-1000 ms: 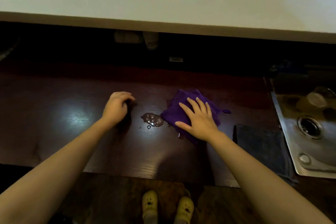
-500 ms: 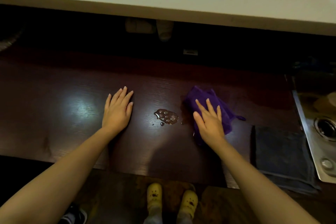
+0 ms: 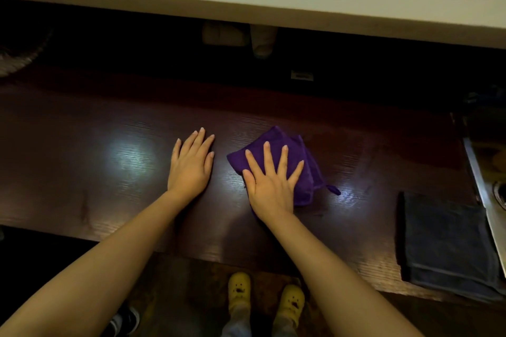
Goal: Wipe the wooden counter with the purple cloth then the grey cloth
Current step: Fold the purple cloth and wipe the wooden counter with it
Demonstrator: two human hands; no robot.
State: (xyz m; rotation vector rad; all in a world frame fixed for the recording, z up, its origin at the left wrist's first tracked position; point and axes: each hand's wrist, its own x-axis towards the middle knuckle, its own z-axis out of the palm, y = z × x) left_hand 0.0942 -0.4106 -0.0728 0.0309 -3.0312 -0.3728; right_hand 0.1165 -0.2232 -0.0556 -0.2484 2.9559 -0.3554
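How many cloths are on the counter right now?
2. The purple cloth lies mid-counter under the flat right hand. The grey cloth lies folded at the counter's right end, beside the sink. No others show.

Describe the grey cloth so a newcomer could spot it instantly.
Start at the dark wooden counter and follow its near edge rightwards to the metal sink. The grey cloth lies flat beside it, folded and untouched, unlike the purple cloth under the right hand.

Glossy dark wooden counter (image 3: 82,161), plush purple cloth (image 3: 304,172), matt grey cloth (image 3: 449,243)
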